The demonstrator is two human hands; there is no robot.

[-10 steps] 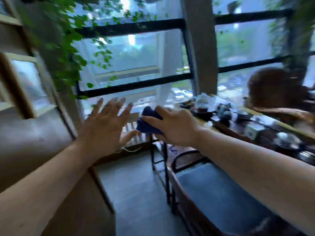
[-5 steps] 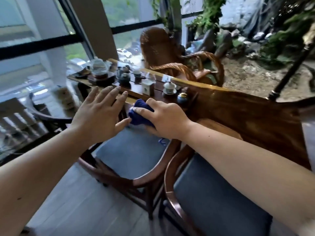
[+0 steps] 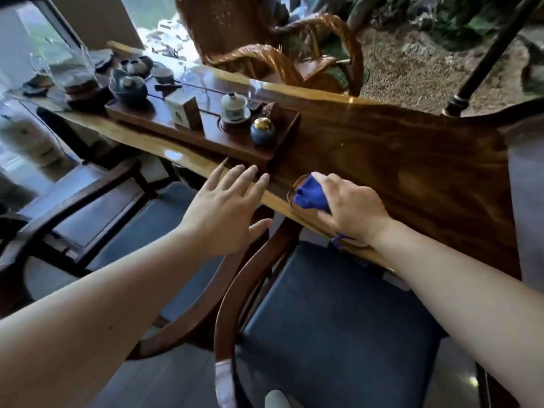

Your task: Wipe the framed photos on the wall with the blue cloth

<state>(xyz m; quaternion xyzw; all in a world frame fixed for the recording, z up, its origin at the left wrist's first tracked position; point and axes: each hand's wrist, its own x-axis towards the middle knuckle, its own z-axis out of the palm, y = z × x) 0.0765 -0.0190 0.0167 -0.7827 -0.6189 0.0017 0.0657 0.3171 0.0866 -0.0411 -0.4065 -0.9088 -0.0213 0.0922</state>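
Blue cloth [image 3: 310, 195] sits bunched in the right hand [image 3: 350, 210], fingers clamped around it, at the near edge of the wooden surface [image 3: 397, 154]. Left hand [image 3: 226, 213] hovers spread, empty. No framed photos show. A careless sweep could knock the lidded cup [image 3: 234, 107] or blue jar [image 3: 262, 131].

The view has been swung away from the window and down onto the long polished wooden slab table [image 3: 397, 148]. The bunched blue cloth [image 3: 310, 194], gripped in the right hand [image 3: 350, 206], has been carried over the table's near edge. The spread left hand [image 3: 226, 210] has been brought beside the dark wooden tea tray [image 3: 206, 134].
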